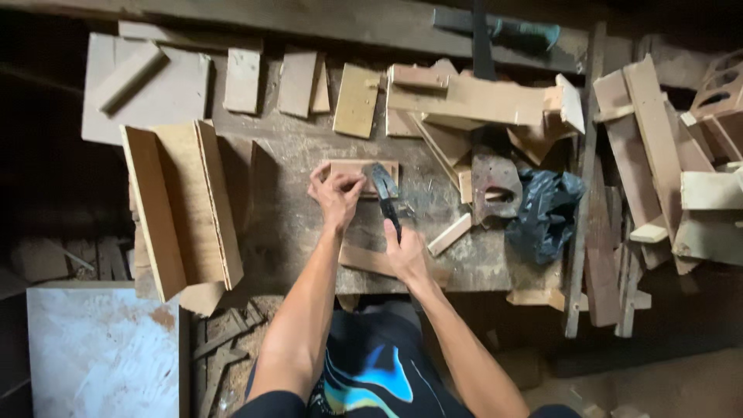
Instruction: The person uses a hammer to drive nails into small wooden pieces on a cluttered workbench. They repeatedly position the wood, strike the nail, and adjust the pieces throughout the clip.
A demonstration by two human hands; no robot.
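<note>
My left hand point(337, 193) rests on a small flat wooden block point(385, 166) on the worn workbench point(286, 224), fingers pinched together at the block's top face; whether they hold a nail is too small to tell. My right hand point(404, 251) grips the handle of a dark hammer point(385, 188), whose head hovers just right of my left fingers, over the block. A thin wood strip point(364, 259) lies under my right wrist.
An open plywood box frame point(182, 205) stands at the left. Offcuts point(457, 97) crowd the bench's back edge. A hand-saw handle point(495, 190) and black plastic bag point(546, 209) lie to the right, with stacked wood scraps point(658, 155) beyond. A white board point(101, 348) lies low left.
</note>
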